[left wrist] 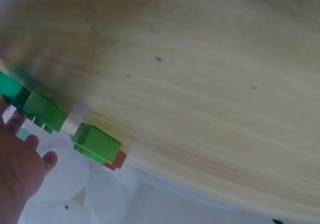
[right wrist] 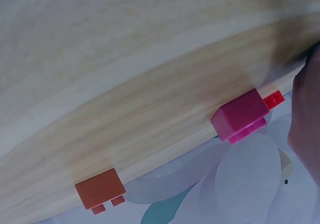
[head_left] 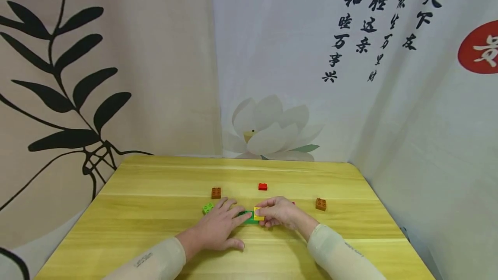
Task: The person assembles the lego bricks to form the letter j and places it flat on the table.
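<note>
In the head view my right hand (head_left: 281, 213) pinches a yellow toy building brick (head_left: 258, 214) between thumb and fingers. The yellow brick stands at the right end of a green brick (head_left: 250, 218), overlapping it in this view. My left hand (head_left: 218, 228) lies palm down with spread fingers, its fingertips at the left part of the green brick. Part of that brick is hidden under the fingers. The left wrist view has a dark green brick (left wrist: 12, 90) by the fingertips and a lighter green brick (left wrist: 45, 110) right beside it.
On the wooden table (head_left: 163, 176), a light green brick (head_left: 208, 208) and an orange-brown brick (head_left: 216, 192) lie left of my hands. A red brick (head_left: 262, 186) lies behind, another orange-brown brick (head_left: 320, 204) at right. A magenta brick (right wrist: 242, 114) shows in the right wrist view.
</note>
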### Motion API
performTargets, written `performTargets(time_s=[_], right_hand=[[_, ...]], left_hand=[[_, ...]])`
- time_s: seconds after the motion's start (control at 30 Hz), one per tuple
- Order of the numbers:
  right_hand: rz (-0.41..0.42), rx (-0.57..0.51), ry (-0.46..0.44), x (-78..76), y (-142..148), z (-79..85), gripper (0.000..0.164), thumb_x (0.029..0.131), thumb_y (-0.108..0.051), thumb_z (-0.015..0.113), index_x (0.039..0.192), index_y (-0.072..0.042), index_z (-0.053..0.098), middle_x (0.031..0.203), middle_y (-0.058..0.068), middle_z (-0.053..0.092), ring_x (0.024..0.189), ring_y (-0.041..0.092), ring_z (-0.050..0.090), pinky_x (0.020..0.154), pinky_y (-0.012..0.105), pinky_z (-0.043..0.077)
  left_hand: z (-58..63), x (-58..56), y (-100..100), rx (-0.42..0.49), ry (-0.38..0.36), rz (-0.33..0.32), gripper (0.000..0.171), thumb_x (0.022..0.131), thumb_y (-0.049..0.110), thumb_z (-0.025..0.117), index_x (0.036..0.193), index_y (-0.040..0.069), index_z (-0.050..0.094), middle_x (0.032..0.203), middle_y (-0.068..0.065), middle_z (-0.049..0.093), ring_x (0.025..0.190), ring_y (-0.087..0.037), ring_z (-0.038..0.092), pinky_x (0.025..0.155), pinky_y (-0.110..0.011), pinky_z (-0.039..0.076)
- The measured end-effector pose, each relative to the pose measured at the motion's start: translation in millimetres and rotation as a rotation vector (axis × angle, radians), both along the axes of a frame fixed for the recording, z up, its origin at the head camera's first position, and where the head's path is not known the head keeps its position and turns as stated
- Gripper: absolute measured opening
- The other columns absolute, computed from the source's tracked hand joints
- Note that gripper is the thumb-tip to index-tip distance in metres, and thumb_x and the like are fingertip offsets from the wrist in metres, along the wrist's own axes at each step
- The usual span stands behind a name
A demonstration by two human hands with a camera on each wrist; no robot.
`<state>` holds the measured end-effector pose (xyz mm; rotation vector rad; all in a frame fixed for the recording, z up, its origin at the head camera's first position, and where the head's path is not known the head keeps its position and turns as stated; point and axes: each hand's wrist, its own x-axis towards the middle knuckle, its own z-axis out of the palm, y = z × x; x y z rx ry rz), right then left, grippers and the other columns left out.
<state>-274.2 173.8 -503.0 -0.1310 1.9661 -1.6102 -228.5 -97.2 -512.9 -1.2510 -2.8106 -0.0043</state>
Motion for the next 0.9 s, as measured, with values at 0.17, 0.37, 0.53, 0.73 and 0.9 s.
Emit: performTargets(time_s=[0.17, 0.37, 0.53, 0.73, 0.9], right_hand=[[-0.014, 0.002, -0.005, 1.3, -1, -1.1, 0.043, 0.097, -0.020, 0.081, 0.131, 0.002, 0.070, 0.092, 0.010, 0.079, 0.076, 0.015, 0.075, 0.067, 0.024, 0.062], [-0.024, 0.009, -0.001, -0.3, -2, -0.2, 0.044, 0.095, -0.023, 0.083, 0.131, 0.000, 0.071, 0.093, 0.010, 0.077, 0.076, 0.016, 0.074, 0.067, 0.025, 0.061], [-0.034, 0.008, -0.005, -1.1, -1, 2.5, 0.045, 0.095, -0.022, 0.083, 0.132, 0.000, 0.070, 0.097, 0.011, 0.076, 0.076, 0.017, 0.074, 0.067, 0.025, 0.061], [-0.037, -0.001, -0.016, 1.0, 1, 1.9, 0.046, 0.095, -0.021, 0.083, 0.133, 0.000, 0.069, 0.096, 0.010, 0.076, 0.076, 0.017, 0.074, 0.067, 0.024, 0.061], [-0.031, -0.009, -0.011, 2.6, 0, -1.2, 0.045, 0.095, -0.021, 0.083, 0.132, 0.001, 0.070, 0.093, 0.011, 0.077, 0.075, 0.016, 0.074, 0.066, 0.024, 0.061]], left_hand=[[3.9, -4.5, -5, 0.106, -0.015, 0.029, 0.084, 0.097, 0.074, 0.057, 0.163, 0.023, 0.046, 0.157, -0.006, 0.055, 0.151, -0.036, 0.042, 0.128, -0.064, 0.030], [20.6, -11.5, -27, 0.228, 0.026, 0.147, 0.068, 0.094, 0.055, 0.077, 0.144, 0.011, 0.066, 0.143, -0.009, 0.067, 0.143, -0.039, 0.051, 0.125, -0.061, 0.037], [24.9, -13.8, -42, 0.237, -0.014, 0.230, 0.061, 0.090, 0.049, 0.083, 0.135, 0.009, 0.072, 0.139, -0.009, 0.070, 0.143, -0.040, 0.052, 0.125, -0.061, 0.036], [19.4, -13.0, -39, 0.229, -0.031, 0.221, 0.055, 0.091, 0.046, 0.083, 0.132, 0.010, 0.073, 0.135, -0.007, 0.074, 0.140, -0.037, 0.056, 0.125, -0.058, 0.039], [12.2, -12.8, -30, 0.211, -0.014, 0.196, 0.049, 0.089, 0.044, 0.084, 0.126, 0.013, 0.076, 0.128, -0.003, 0.077, 0.134, -0.032, 0.062, 0.122, -0.054, 0.043]])
